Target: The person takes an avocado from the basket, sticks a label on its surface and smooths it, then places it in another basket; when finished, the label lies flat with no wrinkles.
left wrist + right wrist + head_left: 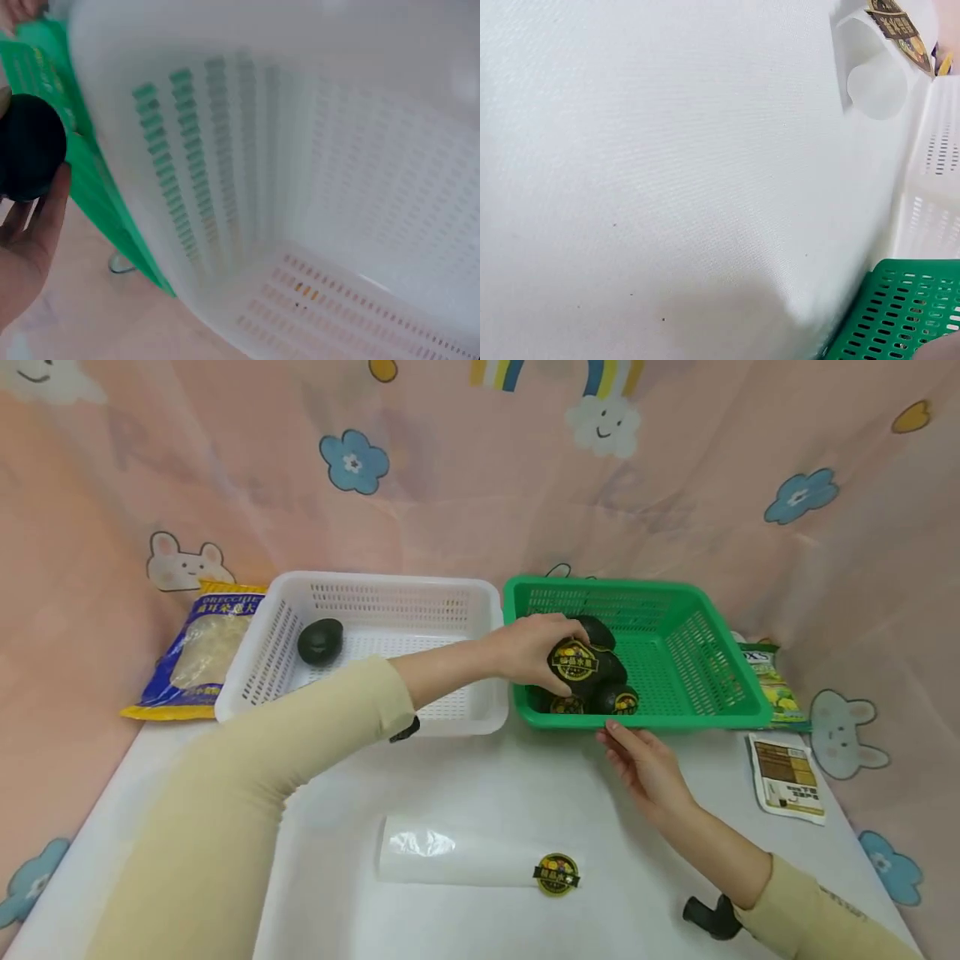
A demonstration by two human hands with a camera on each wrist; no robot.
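In the head view my left hand [528, 650] reaches over the green basket [731, 718] and grips a dark avocado [576, 662] with a round gold-and-black sticker. More dark avocados [624, 700] lie below and behind it in the basket's left part, some with stickers. The left wrist view also shows the held avocado [31, 150], with fingers curved round it. Touching the green basket's front rim is my right hand [651, 772], its fingers loosely extended. A single avocado [320, 642] lies at the left in the white basket [480, 727].
A whitish roll [450, 856] lies on the table in front, a round sticker [557, 874] at its right end. A blue-and-yellow bag [202, 652] stands left of the white basket. A green packet [776, 685] and a brown-and-white packet [787, 778] are at the right.
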